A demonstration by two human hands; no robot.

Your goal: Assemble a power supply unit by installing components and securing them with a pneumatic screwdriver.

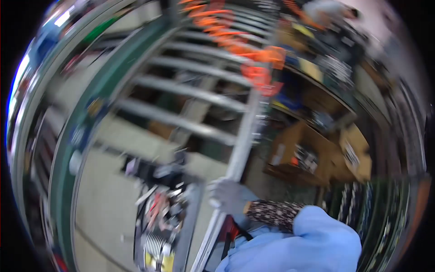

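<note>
A pale glove covers my right hand (230, 195), which comes in from the lower right in a light blue sleeve with a dark patterned cuff. Its fingers, softened by motion blur, appear curled over the long metal rail (240, 156) along the side of the roller conveyor. My left hand is out of view. Left of the rail, a grey tray (192, 217) holds a jumble of small tools and parts, red-handled pieces (157, 209) among them. A whitish ribbed part (155, 245) lies near the tray's lower end.
Metal rollers (181, 122) span the conveyor ahead, beside a green frame edge (68, 181). An orange coiled hose (217, 31) hangs above, near an orange fitting (263, 75). Right of the rail stands an open cardboard box (290, 145) with parts inside. Another person (326, 11) is far right.
</note>
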